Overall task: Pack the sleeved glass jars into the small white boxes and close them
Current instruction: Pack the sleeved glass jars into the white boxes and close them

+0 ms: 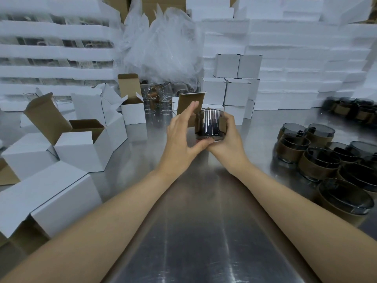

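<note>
Holding a dark glass jar (pixel 210 124) above a steel table (pixel 195 211), a person works mid-task; the jar is the landmark for everything below. The right hand (pixel 228 137) wraps around the jar's right side and base, fingers curled and gripping it; the left hand (pixel 181 129) sits just left of the jar with fingers straight and spread, thumb touching near the jar's base, so it is steadying, not clasping. A brown sleeve appears to wrap the jar's far side, though the near face shows bare glass with light streaks.

Progress looks partial: behind the jar and to its right, several closed white boxes (pixel 237 78) stand stacked, apparently finished; well to its right, a cluster of sleeved jars (pixel 318 160) waits unpacked; to its left, open white boxes (pixel 81 146) sit with flaps up, ready to fill. This jar is not yet in any box, so insertion and closing remain.

The jar is short and wide; its axis stands close to upright, mouth up and tilted slightly away from the viewer, base toward the person's palms. An upright brown flap (pixel 189 101) rises just behind the jar.
</note>
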Tool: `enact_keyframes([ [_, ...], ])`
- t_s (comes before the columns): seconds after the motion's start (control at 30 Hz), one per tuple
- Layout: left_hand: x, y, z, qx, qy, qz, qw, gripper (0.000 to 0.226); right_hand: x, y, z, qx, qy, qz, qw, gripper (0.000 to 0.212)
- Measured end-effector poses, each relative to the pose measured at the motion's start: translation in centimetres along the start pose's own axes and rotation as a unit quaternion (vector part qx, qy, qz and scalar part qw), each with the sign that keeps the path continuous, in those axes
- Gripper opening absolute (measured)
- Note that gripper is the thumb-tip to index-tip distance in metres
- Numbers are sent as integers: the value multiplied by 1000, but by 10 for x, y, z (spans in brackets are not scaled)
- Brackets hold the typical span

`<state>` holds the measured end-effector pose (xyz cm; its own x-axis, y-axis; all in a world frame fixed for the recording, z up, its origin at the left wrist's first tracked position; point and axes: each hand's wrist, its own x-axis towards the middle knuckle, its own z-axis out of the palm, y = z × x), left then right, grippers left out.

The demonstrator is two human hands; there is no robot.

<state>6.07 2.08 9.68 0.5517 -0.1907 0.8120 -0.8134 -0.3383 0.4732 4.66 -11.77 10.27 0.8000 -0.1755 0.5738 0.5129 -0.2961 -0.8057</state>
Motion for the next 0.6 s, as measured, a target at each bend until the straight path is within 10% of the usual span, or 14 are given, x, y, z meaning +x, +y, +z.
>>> enact_keyframes([
  [0.4, 1, -2, -1, 14, -4, 24, 1000, 75, 3, 6, -1, 33, -68, 0, 997, 62],
  [0.6, 2, 2, -4, -70, 25, -87, 993, 73, -1, 9, 2, 34, -81, -12, 996, 101],
])
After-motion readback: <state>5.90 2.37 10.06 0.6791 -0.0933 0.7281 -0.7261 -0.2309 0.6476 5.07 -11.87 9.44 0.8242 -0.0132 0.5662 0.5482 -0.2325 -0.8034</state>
